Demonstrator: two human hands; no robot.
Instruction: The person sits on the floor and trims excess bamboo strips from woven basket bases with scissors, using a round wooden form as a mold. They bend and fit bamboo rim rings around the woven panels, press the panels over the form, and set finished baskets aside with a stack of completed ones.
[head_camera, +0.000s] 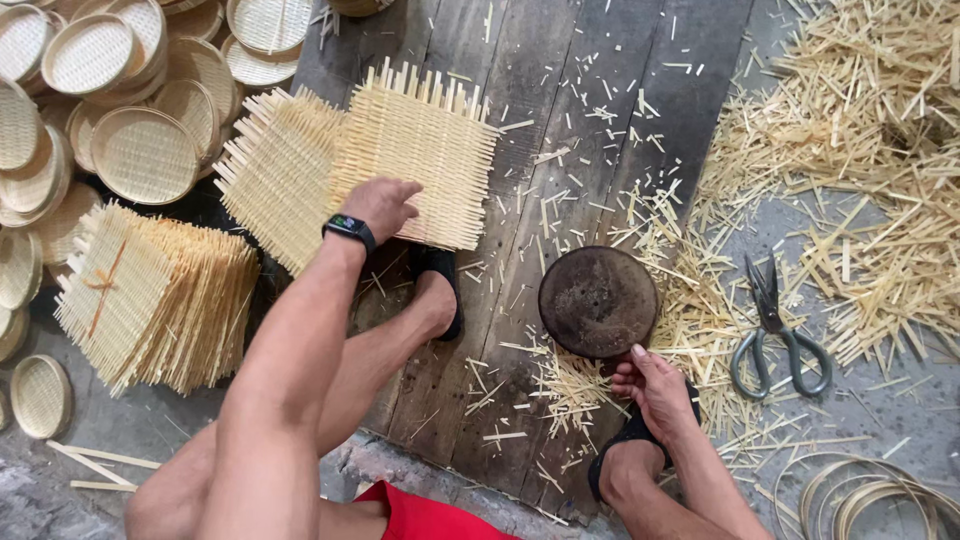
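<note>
Near the middle of the frame the person's left hand (381, 206) lies flat, fingers spread, on the near edge of a square woven bamboo mat (420, 150) that sits on the dark wooden boards (600, 120). Lower right, the right hand (655, 388) pinches the bottom rim of a round dark metal disc (598, 302), which lies just above it. Grey scissors (775, 335) rest further right among pale bamboo offcuts (870, 150), nearer the right hand.
</note>
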